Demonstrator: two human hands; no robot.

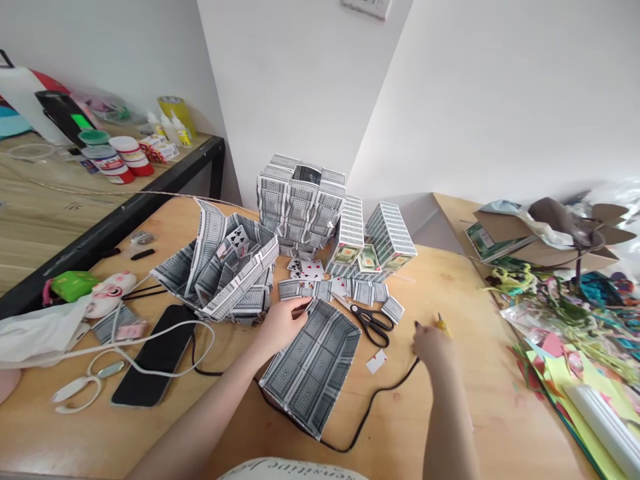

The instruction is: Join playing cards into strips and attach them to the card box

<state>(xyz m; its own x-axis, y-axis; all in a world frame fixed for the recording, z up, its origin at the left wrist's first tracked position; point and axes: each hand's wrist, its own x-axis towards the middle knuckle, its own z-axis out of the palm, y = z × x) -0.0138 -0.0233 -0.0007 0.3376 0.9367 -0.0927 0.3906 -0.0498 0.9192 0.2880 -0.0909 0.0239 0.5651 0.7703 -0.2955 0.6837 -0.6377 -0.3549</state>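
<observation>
My left hand [283,328] pinches the far left rim of an open tray made of joined playing cards [313,367], grey patterned backs showing. On the right, my right hand [434,347] is closed around a glue gun with a yellow nozzle [443,325]; most of its body is hidden by the hand. Its black cord [373,400] runs down and passes around the card tray. Black-handled scissors [373,323] lie open between the hands, near a small white card scrap [377,361]. Loose playing cards [363,291] lie just beyond the tray.
Behind stand a folded-card structure [300,203], an open card container [225,267] and stacked card boxes [390,233]. A phone [155,357] and white cable [213,340] lie left. Colourful paper [555,373] and craft scraps crowd the right. A shelf [65,200] holds tubs.
</observation>
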